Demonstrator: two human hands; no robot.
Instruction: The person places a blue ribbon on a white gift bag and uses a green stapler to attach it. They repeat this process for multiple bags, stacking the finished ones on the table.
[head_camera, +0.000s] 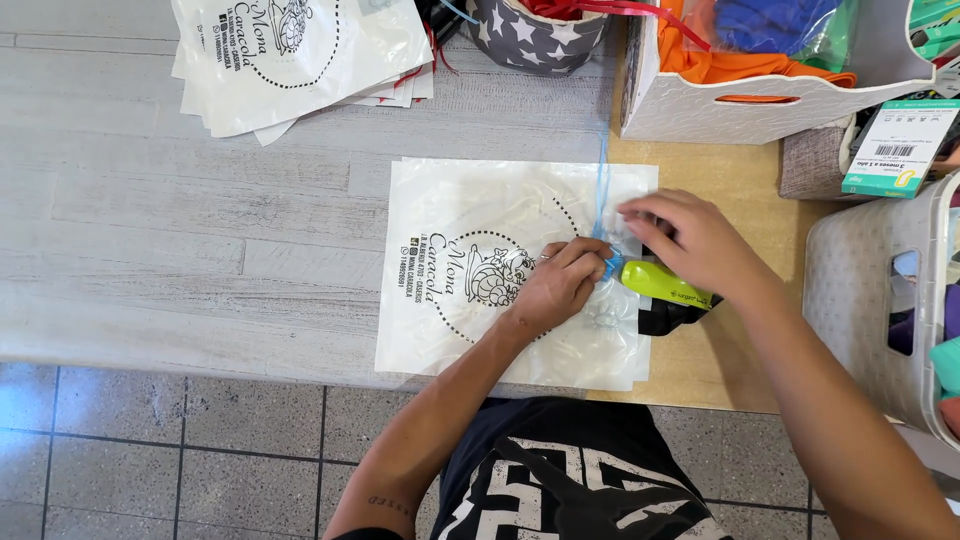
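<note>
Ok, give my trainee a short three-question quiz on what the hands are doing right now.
1. True or false: the right hand holds a yellow-green tool.
2. What does the left hand rest on?
A. the star-patterned container
B. the white printed bag
C. the grey basket
3. What colour is the ribbon running up from the hands?

Key: 1 true; 2 B; 3 blue.

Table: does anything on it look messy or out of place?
Only mildly: the stack of bags at the top is fanned unevenly, and the flat bag under both hands overhangs the table edge. Nothing looks spilled or damaged.
</note>
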